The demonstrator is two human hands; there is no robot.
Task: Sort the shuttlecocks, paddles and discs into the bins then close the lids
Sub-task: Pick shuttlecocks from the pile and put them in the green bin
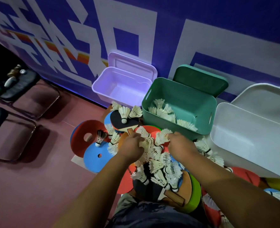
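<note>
Shuttlecocks (159,163) are hiding the fingertips of my left hand (131,145) and right hand (180,145); the frame edge is cropping the white bin (244,145).

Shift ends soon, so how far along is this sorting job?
Early. Done: some shuttlecocks lie in the green bin. In hand: the left hand and right hand each grip shuttlecocks from the floor pile. Left: most shuttlecocks, the paddles and discs; the purple bin and white bin look empty, and all lids stand open.

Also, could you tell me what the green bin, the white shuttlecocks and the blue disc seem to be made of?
Green bin: moulded plastic, satin finish, smooth walls with cut-out handle slots. White shuttlecocks: apparently feather skirts, fringed ragged edges. Blue disc: probably foam or soft plastic, flat matte face with a punched hole.
</note>
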